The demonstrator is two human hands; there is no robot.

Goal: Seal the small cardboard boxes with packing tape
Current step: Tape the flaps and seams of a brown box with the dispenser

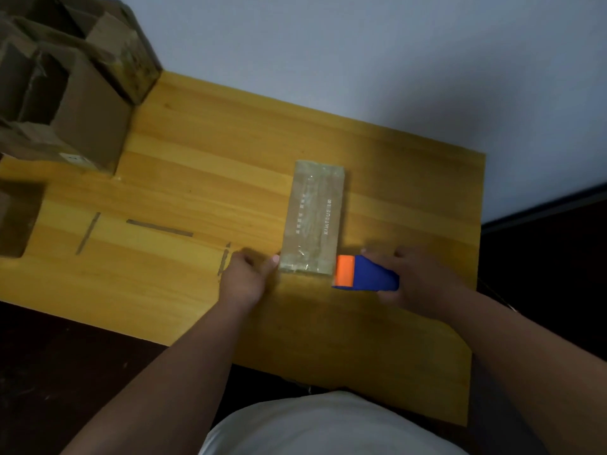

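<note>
A small flat cardboard box (313, 218) lies lengthwise on the wooden table (203, 165), its top covered with shiny clear tape. My left hand (246, 277) sits at the box's near left corner, fingers curled, thumb tip touching the box edge. My right hand (420, 280) grips a blue tape dispenser with an orange front (364, 273), which sits on the table just right of the box's near end.
Several brown cardboard boxes (65, 93) are stacked at the table's far left, with another box (16, 221) at the left edge. Thin strips of tape or cardboard (159, 227) lie on the table left of my hands. The table's right edge (481, 224) drops to a dark floor.
</note>
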